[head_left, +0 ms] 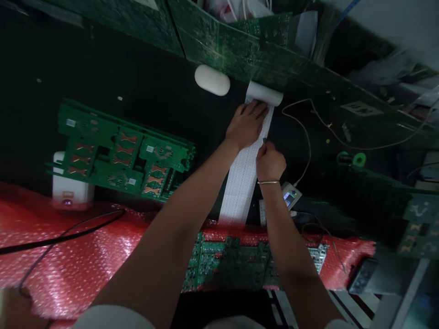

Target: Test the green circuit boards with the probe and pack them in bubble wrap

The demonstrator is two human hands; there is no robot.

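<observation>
A long white strip of small printed labels (236, 192) runs down the dark bench toward me from a partly unrolled roll (265, 93) at the far end. My left hand (246, 125) lies on the strip just below the roll, fingers stretched out and pressing flat. Beside the strip's right edge, my right hand (270, 162) is closed in a pinch. A small dark piece (264, 140) pokes out at its fingertips, too small to name.
Stacked green circuit boards (120, 155) lie at left, partly over a white device (72, 189). A white rounded case (212, 80) sits near the back ledge. Right of my arm is a small screened device (291, 195) with a cable. Red bubble wrap (103, 256) and more boards (229, 260) line the front.
</observation>
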